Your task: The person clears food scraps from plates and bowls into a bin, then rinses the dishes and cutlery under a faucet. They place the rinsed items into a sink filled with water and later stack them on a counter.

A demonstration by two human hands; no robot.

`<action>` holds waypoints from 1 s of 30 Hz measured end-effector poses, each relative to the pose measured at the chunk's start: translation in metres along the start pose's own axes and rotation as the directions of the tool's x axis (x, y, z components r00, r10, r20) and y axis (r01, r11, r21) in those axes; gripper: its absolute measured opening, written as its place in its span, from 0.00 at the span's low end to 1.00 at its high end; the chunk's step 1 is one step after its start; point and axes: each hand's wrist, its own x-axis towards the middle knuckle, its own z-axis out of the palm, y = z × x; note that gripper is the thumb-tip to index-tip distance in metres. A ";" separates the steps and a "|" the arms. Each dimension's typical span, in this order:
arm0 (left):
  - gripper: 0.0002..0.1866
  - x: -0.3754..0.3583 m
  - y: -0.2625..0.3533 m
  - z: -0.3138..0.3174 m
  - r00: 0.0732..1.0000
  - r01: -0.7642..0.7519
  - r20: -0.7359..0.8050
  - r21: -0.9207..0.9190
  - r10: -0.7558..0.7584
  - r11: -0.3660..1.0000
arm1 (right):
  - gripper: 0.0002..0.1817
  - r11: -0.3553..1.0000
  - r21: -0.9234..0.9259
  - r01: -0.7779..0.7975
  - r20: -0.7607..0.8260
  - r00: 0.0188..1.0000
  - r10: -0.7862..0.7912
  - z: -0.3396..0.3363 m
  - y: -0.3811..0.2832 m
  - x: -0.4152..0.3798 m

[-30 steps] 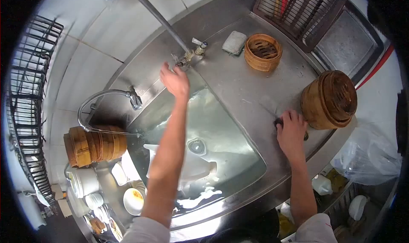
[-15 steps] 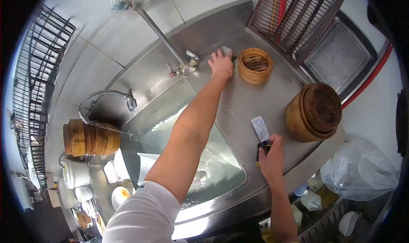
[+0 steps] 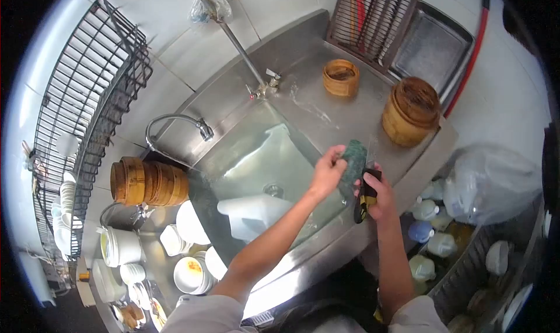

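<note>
A green scouring pad (image 3: pixel 354 158) is pinched in the fingers of my left hand (image 3: pixel 328 174), above the right-hand edge of the sink basin. My right hand (image 3: pixel 380 197) grips a scraper (image 3: pixel 366 200) by its black and yellow handle. The pad lies against the scraper's front end, and the blade is hidden behind it. Below my left hand is the sink basin (image 3: pixel 303 136), filled with water, with a white sheet-like piece (image 3: pixel 251 213) partly in it.
On the steel counter stand a small bamboo steamer (image 3: pixel 340 79) and larger stacked steamers (image 3: pixel 410 112). More steamers (image 3: pixel 150 182) lie stacked at the left, near a curved faucet (image 3: pixel 204 130). Bowls (image 3: pixel 192 274) sit lower left. Several bottles (image 3: pixel 421 231) and a plastic bag (image 3: pixel 484 184) are at right.
My left hand has come back from the rear of the counter, bringing the scouring pad to the scraper. The scraper's blade was visible before and is now covered. The view has shifted.
</note>
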 end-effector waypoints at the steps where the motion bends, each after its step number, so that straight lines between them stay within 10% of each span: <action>1: 0.20 -0.021 0.006 0.003 0.996 0.028 0.089 -0.022 -0.026 0.999 | 0.23 0.998 -0.057 0.011 -0.010 1.000 -0.012 -0.006 0.006 -0.016; 7: 0.23 -0.091 0.029 0.016 0.903 0.047 0.425 0.055 -0.066 0.997 | 0.33 0.994 -0.015 0.113 -0.237 0.965 -0.113 -0.037 0.026 -0.107; 16: 0.22 -0.091 -0.039 0.072 0.807 -0.558 0.538 0.554 0.246 0.619 | 0.23 0.901 0.263 0.346 -0.600 0.790 -0.128 -0.214 0.046 -0.164; 25: 0.33 -0.064 -0.041 0.184 0.846 -0.523 0.459 0.816 0.273 0.248 | 0.15 0.654 0.489 0.578 -0.850 0.485 0.207 -0.526 0.147 -0.130; 27: 0.35 -0.067 -0.045 0.192 0.926 -0.375 0.338 0.761 0.169 0.529 | 0.17 0.629 0.321 0.708 -0.933 0.352 0.080 -0.562 0.114 -0.134; 30: 0.38 -0.065 -0.051 0.188 0.924 -0.381 0.362 0.835 0.125 0.397 | 0.15 0.642 0.178 0.745 -0.984 0.146 0.104 -0.674 0.084 -0.143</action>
